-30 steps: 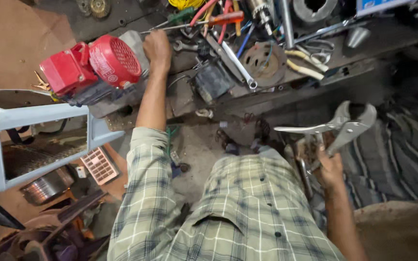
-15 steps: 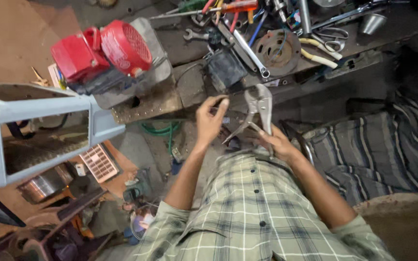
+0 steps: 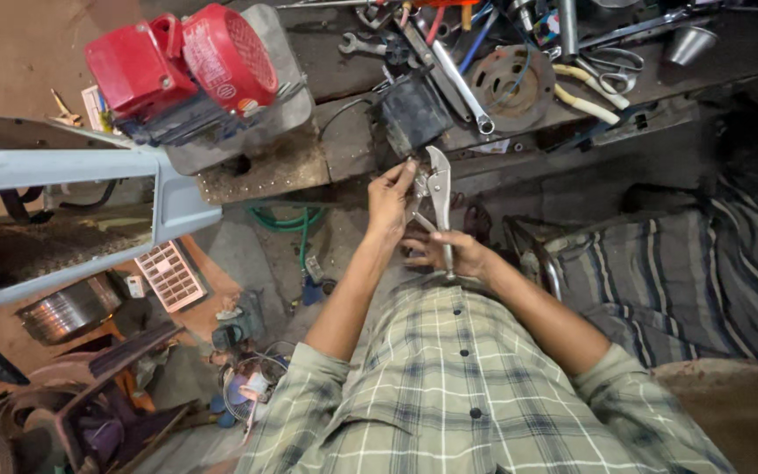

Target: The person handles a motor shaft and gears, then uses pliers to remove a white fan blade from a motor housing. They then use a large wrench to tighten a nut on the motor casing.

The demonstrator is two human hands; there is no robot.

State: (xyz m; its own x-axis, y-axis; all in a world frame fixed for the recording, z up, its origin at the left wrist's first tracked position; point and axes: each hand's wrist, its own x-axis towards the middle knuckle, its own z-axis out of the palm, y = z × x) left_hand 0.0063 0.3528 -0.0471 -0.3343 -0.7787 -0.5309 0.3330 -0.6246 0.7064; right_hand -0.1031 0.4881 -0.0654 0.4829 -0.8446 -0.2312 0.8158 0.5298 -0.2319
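We see the right hand [image 3: 451, 254] gripping the silver metal locking pliers [image 3: 436, 197] by the handles — left hand [image 3: 389, 197] pinching the head, just beside a dark boxy part [image 3: 410, 112].

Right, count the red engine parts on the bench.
2, side by side at the bench's left end: a boxy red tank and a round red cover. Others may be hidden.
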